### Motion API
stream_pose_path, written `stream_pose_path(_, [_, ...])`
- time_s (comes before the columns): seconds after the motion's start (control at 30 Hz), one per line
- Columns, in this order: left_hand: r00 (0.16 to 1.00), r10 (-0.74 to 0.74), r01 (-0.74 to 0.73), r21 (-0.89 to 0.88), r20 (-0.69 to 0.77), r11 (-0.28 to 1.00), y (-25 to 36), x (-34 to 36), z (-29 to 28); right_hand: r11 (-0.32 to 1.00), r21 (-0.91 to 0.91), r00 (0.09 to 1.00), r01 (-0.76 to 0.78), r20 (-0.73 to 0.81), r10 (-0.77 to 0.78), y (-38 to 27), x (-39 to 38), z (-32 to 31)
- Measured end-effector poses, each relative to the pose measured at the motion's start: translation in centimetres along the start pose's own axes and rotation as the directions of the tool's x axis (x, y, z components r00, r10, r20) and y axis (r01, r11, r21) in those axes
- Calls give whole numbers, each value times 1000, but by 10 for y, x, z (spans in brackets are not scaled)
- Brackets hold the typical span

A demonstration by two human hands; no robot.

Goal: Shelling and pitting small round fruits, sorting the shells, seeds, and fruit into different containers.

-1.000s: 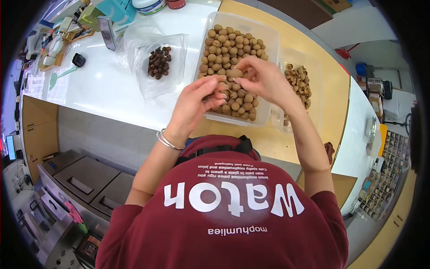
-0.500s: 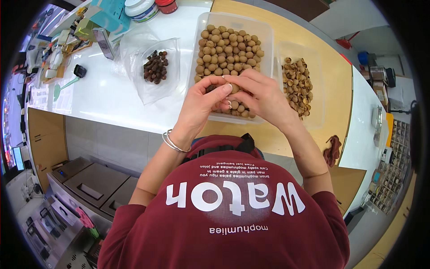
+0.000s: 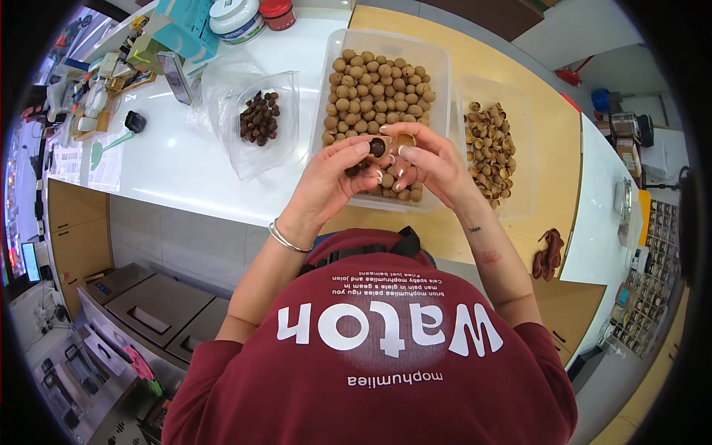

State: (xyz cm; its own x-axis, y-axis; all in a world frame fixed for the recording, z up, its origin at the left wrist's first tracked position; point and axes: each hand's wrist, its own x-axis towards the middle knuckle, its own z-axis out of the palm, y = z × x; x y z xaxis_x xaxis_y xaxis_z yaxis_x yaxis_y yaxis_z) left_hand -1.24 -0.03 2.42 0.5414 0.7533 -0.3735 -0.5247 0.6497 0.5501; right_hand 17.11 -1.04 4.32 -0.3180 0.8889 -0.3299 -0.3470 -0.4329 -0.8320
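I see my left hand [image 3: 326, 178] and right hand [image 3: 434, 167] pinching a split-open nut [image 3: 378, 146] between their fingers, above the near end of the clear tub [image 3: 445, 81] of round nuts on the tabletop [image 3: 170, 163]; beyond lies a bag of dark kernels [image 3: 257, 119].

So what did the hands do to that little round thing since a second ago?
The nut has been cracked open. Earlier both hands pinched it whole over the tub; now the left hand holds a shell half with the dark kernel showing, and the right hand holds the empty shell half. The tub of whole nuts, the bag of dark kernels and the tray of empty shells stayed put.
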Motion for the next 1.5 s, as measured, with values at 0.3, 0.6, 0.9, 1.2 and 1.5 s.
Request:
stream_pose_path(0.3, [996,-3,5,20,-86,1000,-9,2,-4,435,-820,907,372,220,-359,-14,-3,10])
stream_pose_path(0.6, [989,-145,132,-264,-33,955,-15,8,-5,217,-889,873,403,303,-383,-24,-14,10])
stream_pose_path(0.9, [997,-36,24,-181,-65,983,-24,8,6,189,-946,912,265,182,-368,2,-3,16])
stream_pose_path(1.2, [998,20,-23,-43,-58,999,-28,7,-3,-85,-944,843,319,324,-431,-17,-12,23])
stream_pose_path(1.5, [995,21,-25,31,98,999,-15,9,3,-168,-928,862,334,373,-343,-29,-15,31])
